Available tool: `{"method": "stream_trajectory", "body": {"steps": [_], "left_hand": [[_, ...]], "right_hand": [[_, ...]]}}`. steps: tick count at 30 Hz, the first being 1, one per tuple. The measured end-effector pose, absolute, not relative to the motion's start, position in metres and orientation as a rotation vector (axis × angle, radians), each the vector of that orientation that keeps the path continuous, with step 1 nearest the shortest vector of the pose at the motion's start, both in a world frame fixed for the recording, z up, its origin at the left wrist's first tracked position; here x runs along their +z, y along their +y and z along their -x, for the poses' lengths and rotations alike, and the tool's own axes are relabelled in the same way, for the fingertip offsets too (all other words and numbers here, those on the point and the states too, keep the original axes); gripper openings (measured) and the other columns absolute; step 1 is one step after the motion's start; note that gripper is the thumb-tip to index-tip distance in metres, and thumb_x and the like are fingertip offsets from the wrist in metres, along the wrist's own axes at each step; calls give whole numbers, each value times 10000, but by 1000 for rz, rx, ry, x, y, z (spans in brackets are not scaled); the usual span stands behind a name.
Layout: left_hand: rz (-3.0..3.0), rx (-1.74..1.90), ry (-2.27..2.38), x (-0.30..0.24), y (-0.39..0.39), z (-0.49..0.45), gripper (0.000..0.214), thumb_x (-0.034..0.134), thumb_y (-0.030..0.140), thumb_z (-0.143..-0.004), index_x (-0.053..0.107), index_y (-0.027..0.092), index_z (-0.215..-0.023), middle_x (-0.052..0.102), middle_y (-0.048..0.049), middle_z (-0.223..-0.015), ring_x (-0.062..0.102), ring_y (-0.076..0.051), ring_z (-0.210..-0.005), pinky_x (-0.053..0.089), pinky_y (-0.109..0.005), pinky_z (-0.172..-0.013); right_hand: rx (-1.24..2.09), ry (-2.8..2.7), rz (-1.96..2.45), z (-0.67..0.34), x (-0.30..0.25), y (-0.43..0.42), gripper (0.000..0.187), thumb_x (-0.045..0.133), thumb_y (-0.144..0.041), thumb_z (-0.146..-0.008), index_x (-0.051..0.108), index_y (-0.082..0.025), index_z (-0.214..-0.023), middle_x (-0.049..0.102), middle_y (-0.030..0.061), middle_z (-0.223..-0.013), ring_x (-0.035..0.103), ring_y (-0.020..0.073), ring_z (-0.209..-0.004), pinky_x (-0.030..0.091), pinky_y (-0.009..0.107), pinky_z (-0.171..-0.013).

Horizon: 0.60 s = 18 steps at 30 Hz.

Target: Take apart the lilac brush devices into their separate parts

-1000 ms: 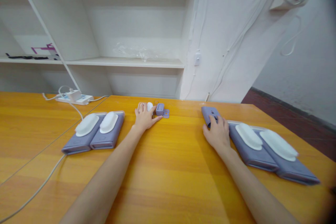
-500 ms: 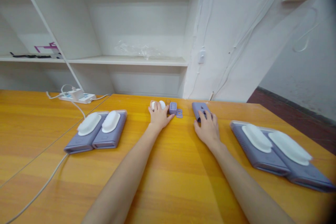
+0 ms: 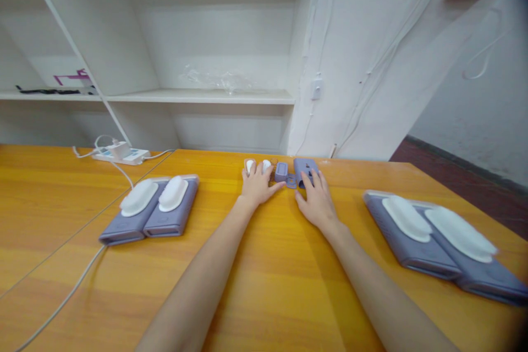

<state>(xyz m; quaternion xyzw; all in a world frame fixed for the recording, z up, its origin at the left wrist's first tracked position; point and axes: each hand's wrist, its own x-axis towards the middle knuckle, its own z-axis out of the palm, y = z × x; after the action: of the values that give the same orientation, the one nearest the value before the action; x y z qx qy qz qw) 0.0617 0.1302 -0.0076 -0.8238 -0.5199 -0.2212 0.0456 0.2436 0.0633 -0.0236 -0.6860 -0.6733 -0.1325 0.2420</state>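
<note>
My left hand (image 3: 256, 186) lies low at the table's back, fingers spread over two white rounded pieces (image 3: 249, 165). Its thumb points right, close to a small purple block (image 3: 281, 171) and a thin purple frame-like piece (image 3: 291, 181). Beside these lies a purple case (image 3: 306, 166) with dark openings on top. My right hand (image 3: 318, 201) rests against the case's near right part with its fingers apart, hiding some of it. A thin brownish ring (image 3: 274, 162) shows behind the block, too small to make out well.
Two purple cases with white oval pads (image 3: 172, 194) lie on the left, and two more with white pads (image 3: 406, 219) on the right. A power strip (image 3: 121, 153) and white cables (image 3: 70, 292) occupy the left. Shelves (image 3: 202, 97) and a wall stand behind the table.
My left hand has slid right, and the white pieces, block and thin frame have shifted right too. My right hand and the purple case have moved left, narrowing the gap between them.
</note>
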Motion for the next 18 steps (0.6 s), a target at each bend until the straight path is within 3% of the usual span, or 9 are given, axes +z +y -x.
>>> {"method": "stream_trajectory", "body": {"steps": [5,11,18], "left_hand": [[2530,-678,-1574,-6,130,-45,717,319,718,-828,335,286,-1399,311,-148,-1470,219,-342,-1373,223,-580,-1050],[2521,-610,-1604,-4,130,-16,584,396,598,-873,345,322,-1385,320,-109,-1471,276,-313,-1350,219,-553,-1063],[2559,-598,-1569,2,134,-5,407,427,398,-908,438,296,-1301,403,-84,-1406,401,-252,-1267,265,-481,-1072]], "right_hand": [[-457,-1904,1797,-234,-18,52,374,492,-345,-880,567,-327,-1245,257,86,-1500,157,330,-1381,151,649,-1045],[-475,-1936,1835,-229,-14,50,271,487,-375,-889,689,-322,-1062,301,69,-1477,155,337,-1374,53,687,-1032],[-474,-1890,1959,-230,-17,55,327,443,-439,-899,659,-333,-1120,250,76,-1509,133,363,-1380,30,710,-1011]]}}
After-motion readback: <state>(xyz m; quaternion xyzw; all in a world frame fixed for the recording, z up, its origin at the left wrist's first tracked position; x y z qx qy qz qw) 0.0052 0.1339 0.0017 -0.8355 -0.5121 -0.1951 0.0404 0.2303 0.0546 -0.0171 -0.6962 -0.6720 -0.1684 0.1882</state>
